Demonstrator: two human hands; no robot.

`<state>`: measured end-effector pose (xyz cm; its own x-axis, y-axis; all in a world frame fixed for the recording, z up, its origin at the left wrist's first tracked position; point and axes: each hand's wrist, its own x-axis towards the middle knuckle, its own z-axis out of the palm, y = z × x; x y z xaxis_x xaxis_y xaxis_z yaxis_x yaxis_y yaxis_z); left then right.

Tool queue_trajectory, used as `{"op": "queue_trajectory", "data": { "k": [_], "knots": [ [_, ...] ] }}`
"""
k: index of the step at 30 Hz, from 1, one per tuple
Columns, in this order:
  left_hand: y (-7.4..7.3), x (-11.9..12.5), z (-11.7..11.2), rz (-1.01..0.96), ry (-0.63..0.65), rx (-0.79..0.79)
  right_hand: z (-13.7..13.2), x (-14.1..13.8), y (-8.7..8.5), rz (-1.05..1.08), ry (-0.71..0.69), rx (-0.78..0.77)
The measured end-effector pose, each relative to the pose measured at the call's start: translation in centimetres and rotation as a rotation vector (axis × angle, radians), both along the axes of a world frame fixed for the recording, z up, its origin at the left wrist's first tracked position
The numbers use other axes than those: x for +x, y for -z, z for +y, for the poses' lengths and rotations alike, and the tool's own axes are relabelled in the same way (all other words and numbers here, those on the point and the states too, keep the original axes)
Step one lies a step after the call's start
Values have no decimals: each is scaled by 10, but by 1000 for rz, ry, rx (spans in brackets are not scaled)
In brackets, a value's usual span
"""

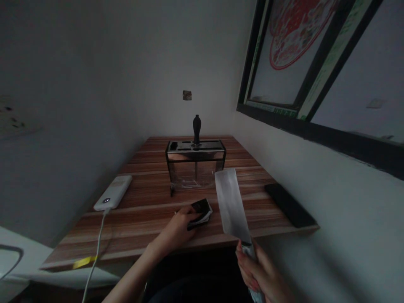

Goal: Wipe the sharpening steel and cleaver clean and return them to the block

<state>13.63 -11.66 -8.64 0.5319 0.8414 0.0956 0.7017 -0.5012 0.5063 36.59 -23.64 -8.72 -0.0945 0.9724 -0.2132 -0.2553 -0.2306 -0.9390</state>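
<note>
In the head view my right hand [254, 269] is wrapped round the handle of a cleaver [232, 204], its broad blade pointing up and away over the table's front part. My left hand [182, 223] rests near the front edge, its fingers closed on a small black folded piece [202, 207] with a whitish edge; I cannot make out what it is. Behind both stands a knife block [197, 157] with a slotted metal top and see-through sides. One tool with a black handle [196, 128] stands upright in it, its thin shaft showing inside. The cleaver's tip overlaps the block's lower right corner in view.
On the wood-grain table [148, 198] a white power bank [114, 192] lies at left with a white cable [98, 248] running off the front. A yellow tag [83, 262] is at the front left edge. A black flat object [290, 205] lies at right, by the wall below a dark-framed window [284, 113].
</note>
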Motion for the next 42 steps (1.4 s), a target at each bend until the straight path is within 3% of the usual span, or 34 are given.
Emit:
{"op": "queue_trajectory", "data": {
  "k": [5, 9, 13, 18, 23, 30, 37, 39, 42],
  "knots": [
    [-1, -4, 0, 42, 65, 53, -6, 14, -7, -89, 7, 7],
    [7, 0, -2, 38, 7, 130, -8, 21, -12, -128, 82, -30],
    [12, 8, -4, -14, -5, 193, -9, 26, -13, -102, 47, -132],
    [5, 3, -5, -134, 184, 114, -11, 30, -9, -7, -1, -194],
    [-3, -10, -8, 3, 341, 63, -10, 25, -8, 80, -16, -173],
    [1, -9, -6, 89, 133, 214, -4, 12, -5, 124, -9, -157],
    [5, -21, -13, -351, -445, 275, 3, -5, -5, 158, -18, -125],
    [-1, -13, -26, -416, -452, 371, 7, -13, -5, 168, -38, -106],
    [-12, 9, -44, -355, -170, 466, 12, -24, -7, 213, -104, -93]
  ]
}}
